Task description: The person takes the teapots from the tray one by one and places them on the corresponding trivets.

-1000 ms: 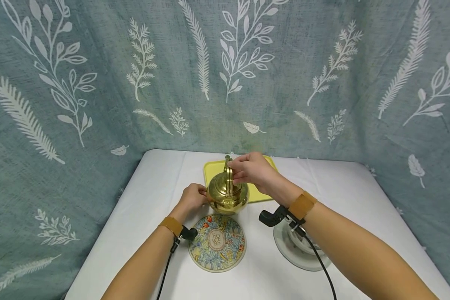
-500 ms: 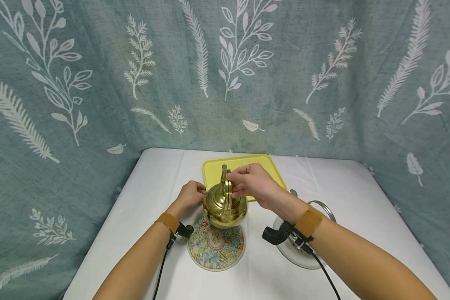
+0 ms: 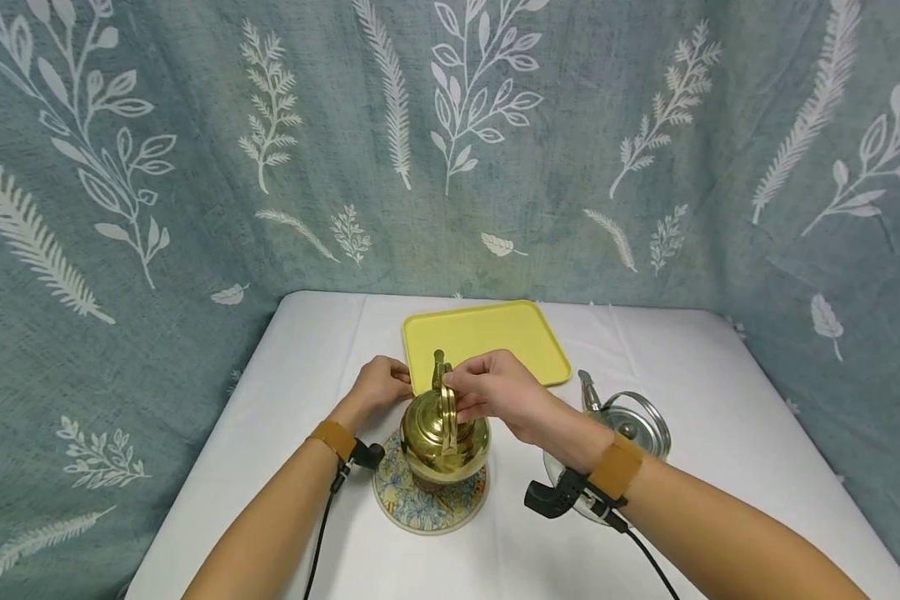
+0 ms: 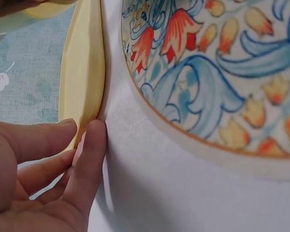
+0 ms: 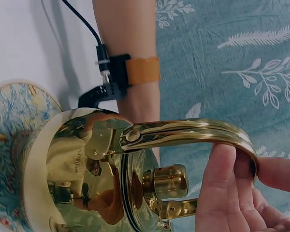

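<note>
My right hand (image 3: 498, 390) grips the top of the arched handle of a shiny brass kettle (image 3: 423, 437). The kettle's body is over the round floral-patterned trivet (image 3: 427, 518), covering its far part. In the right wrist view, fingers hook under the handle (image 5: 193, 128) with the thumb on its outer side, and the lid knob (image 5: 169, 181) faces the hand. My left hand (image 3: 378, 385) is at the near left corner of the yellow tray (image 3: 487, 337). The left wrist view has its thumb and fingers pinching the tray's rim (image 4: 84, 72), close beside the trivet's edge (image 4: 183, 130).
A silver kettle (image 3: 654, 429) with a raised hoop handle stands at the right on a pale round plate (image 3: 553, 473), partly behind my right forearm. White cloth (image 3: 322, 333) covers the table. A leaf-printed curtain (image 3: 330, 150) hangs behind and at the sides.
My right hand has carried the brass kettle from the tray's near edge toward me, over the trivet. The left hand stays at the tray corner. More of the tray and silver kettle now shows.
</note>
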`<state>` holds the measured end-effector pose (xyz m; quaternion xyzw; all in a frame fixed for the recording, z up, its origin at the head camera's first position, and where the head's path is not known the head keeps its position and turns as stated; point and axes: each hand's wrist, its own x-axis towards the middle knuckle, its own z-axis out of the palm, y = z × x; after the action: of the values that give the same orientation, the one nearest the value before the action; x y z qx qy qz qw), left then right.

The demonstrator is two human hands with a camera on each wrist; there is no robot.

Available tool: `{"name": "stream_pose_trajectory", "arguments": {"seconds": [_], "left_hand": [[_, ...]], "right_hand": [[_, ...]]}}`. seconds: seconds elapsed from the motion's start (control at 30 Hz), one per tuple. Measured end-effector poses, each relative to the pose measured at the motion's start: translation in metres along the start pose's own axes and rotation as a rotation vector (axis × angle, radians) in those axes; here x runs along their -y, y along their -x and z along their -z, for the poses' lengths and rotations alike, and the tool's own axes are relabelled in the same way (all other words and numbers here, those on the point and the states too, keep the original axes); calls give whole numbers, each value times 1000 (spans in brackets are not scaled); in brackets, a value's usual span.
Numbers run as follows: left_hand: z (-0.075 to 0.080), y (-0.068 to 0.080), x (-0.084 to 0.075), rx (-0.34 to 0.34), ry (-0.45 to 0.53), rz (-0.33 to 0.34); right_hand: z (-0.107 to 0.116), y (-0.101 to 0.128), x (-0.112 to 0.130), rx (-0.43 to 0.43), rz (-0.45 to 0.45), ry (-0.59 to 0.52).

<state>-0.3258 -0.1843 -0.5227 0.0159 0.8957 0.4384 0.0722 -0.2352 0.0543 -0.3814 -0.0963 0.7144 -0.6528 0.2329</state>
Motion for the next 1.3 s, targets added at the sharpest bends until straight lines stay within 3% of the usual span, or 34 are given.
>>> {"name": "stream_pose_trajectory", "arguments": {"seconds": [0.47, 0.97, 1.3], "left_hand": [[4, 1, 1, 14, 3, -2], [1, 3, 1, 59, 210, 53], [1, 4, 0, 56, 207, 55]], "right_hand": [[-14, 5, -19, 38, -11, -16], [-21, 11, -26, 54, -11, -22], [-23, 16, -30, 60, -12, -17]]}}
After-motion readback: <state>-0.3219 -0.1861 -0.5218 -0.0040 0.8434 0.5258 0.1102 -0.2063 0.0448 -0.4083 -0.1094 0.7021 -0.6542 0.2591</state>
